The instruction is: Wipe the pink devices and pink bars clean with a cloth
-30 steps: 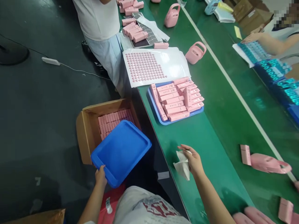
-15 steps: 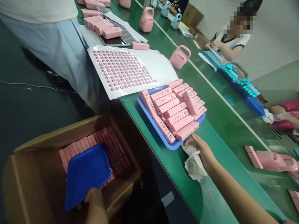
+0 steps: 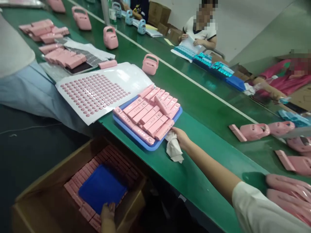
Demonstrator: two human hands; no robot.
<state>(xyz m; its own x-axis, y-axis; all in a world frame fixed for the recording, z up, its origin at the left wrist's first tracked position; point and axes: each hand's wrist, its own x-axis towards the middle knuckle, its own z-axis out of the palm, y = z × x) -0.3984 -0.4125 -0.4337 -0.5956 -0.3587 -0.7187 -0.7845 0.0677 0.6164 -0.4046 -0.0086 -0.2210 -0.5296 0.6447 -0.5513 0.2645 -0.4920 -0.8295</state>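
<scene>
My left hand (image 3: 108,212) grips the near edge of an empty blue tray (image 3: 102,187), which lies on rows of pink parts inside a cardboard box (image 3: 48,181) below the table edge. My right hand (image 3: 180,137) is closed on a crumpled white cloth (image 3: 173,149) and touches the near corner of a second blue tray (image 3: 143,140) on the green table. That tray is stacked with several pink rectangular parts (image 3: 149,113).
A white sheet of small pink stickers (image 3: 94,92) lies beyond the loaded tray. Pink handled casings (image 3: 150,64) stand along the belt and at the right (image 3: 255,131). A person in white stands at left (image 3: 21,74); other workers sit across the table.
My left hand has lowered the empty blue tray flat onto the parts in the box. My right hand, with the cloth, has reached the loaded tray's corner. The view swung right.
</scene>
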